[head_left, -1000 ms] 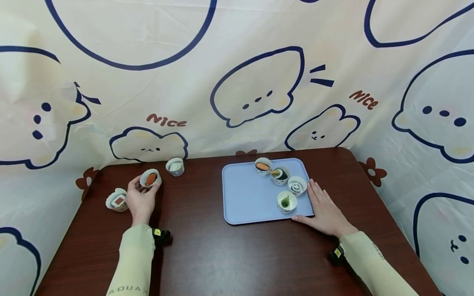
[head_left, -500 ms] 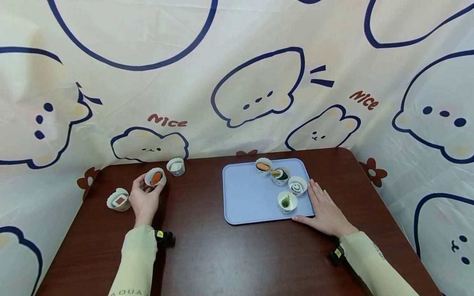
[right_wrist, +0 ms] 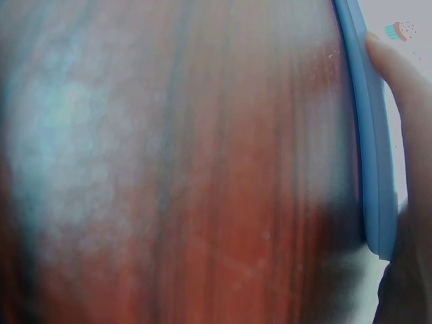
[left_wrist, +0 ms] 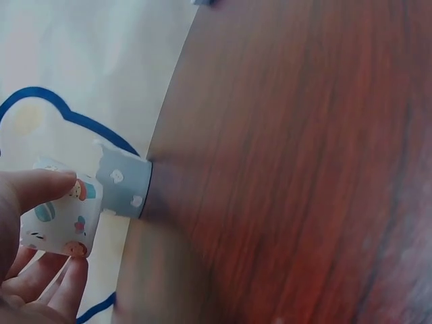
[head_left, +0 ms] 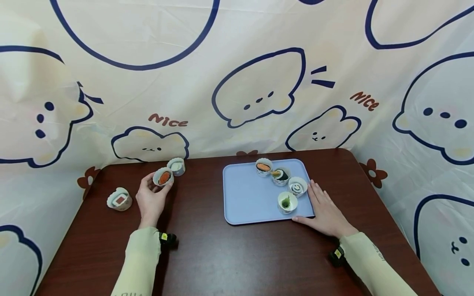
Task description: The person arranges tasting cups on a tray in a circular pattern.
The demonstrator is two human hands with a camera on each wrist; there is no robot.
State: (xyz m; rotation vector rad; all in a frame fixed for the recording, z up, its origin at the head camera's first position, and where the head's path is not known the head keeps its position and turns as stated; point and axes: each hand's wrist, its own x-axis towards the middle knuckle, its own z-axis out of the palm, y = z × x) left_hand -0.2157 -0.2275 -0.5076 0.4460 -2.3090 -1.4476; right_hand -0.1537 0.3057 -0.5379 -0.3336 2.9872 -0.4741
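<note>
My left hand [head_left: 152, 203] grips a white paper baking cup [head_left: 159, 173] between thumb and fingers. Inside it sits an orange-topped sushi piece [head_left: 164, 178]. In the left wrist view, small cake prints show on the held cup [left_wrist: 61, 226], raised over the table. Just behind it is a grey cup [head_left: 177, 167] with a whitish piece, overlapped by the held cup in both views. My right hand [head_left: 327, 211] lies with straight fingers along the right edge of the blue tray [head_left: 244, 197], thumb at the near edge. The right wrist view shows the thumb [right_wrist: 398, 74] over the tray rim [right_wrist: 370, 135].
Several filled cups stand on the tray's right half, among them one with a green piece [head_left: 286, 203] and one with an orange top [head_left: 263, 167]. Another cup [head_left: 119, 200] stands at the left of the brown table [head_left: 222, 255]. A patterned curtain [head_left: 237, 139] hangs behind.
My left hand has carried the cup with the orange-topped sushi to the right, away from the far-left cup and up to the grey one. My right hand and the tray stay put.
</note>
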